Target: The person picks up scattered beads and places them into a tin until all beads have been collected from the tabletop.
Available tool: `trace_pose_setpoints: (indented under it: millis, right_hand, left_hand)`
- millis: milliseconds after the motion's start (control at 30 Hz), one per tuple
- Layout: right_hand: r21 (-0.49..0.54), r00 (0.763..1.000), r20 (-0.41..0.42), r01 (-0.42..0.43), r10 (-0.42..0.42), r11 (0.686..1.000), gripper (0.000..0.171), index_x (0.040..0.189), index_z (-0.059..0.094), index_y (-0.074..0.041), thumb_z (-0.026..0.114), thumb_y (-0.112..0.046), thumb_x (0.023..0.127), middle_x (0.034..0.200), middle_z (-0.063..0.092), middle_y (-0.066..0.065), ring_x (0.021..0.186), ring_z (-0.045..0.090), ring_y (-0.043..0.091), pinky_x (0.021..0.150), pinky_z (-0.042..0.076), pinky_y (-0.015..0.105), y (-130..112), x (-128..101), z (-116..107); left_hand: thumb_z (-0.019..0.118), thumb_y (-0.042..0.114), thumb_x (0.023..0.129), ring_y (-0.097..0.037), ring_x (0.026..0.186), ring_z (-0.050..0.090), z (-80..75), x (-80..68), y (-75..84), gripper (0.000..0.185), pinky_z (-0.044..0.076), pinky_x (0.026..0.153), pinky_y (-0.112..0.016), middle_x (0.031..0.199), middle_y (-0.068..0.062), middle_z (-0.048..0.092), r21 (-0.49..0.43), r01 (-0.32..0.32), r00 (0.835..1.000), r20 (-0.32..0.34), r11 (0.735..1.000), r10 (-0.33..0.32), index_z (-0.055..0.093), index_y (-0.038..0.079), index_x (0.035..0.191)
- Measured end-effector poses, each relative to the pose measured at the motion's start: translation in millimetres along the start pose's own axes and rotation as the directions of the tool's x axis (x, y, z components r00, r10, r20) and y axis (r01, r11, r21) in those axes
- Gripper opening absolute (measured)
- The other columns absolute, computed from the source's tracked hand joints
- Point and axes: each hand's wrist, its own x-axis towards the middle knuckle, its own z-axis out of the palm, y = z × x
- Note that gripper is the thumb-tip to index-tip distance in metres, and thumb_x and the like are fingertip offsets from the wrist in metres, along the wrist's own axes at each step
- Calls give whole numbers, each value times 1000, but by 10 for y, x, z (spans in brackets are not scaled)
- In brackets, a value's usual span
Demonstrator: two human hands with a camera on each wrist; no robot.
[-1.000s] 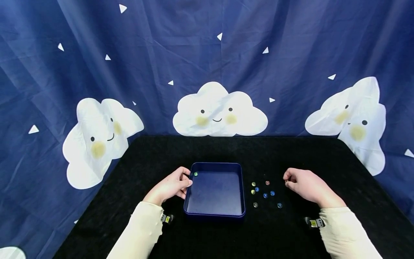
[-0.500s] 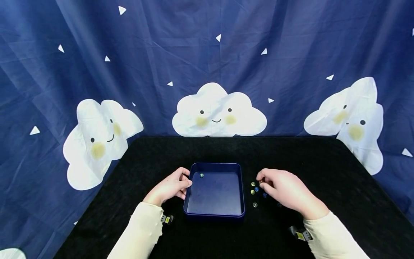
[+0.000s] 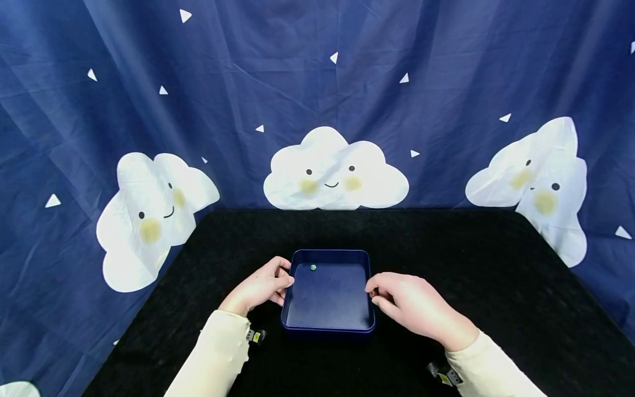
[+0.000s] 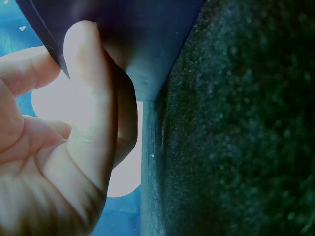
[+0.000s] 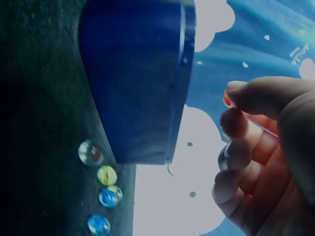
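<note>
A dark blue square tray [image 3: 329,295] stands on the black cloth. At its left wall my left hand [image 3: 260,286] holds the side, the thumb [image 4: 91,83] against the outer wall and the index finger at the rim. One green marble [image 3: 313,267] lies inside near the back left. My right hand [image 3: 412,303] is at the tray's right rim, pinching a red marble [image 5: 227,98] between thumb and forefinger, above the rim in the right wrist view. Below it, next to the tray, lie a clear marble [image 5: 90,152], a yellow-green marble [image 5: 107,175] and blue marbles [image 5: 99,225].
The black cloth [image 3: 238,242] covers the table on all sides of the tray. A blue curtain [image 3: 238,71] with white clouds hangs behind. In the head view my right hand hides the loose marbles on the cloth.
My right hand has moved left from beyond the loose marbles, picked up the red one and brought it to the tray's right rim. The green marble has rolled slightly right. My left hand stays put.
</note>
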Motion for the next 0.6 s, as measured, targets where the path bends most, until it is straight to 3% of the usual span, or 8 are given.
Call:
trace_pose_setpoints:
  millis: [600]
  right_hand:
    - [-19,999,51,5,-4,1000,14,104,69,-27,72,-20,93,83,51,-22,69,48,-3,61,42,22,-71,17,147]
  left_hand:
    - [62,12,98,-22,66,59,-11,-1,2,41,59,61,-39,93,-15,57,3,2,1000,11,1000,-2,43,-2,132]
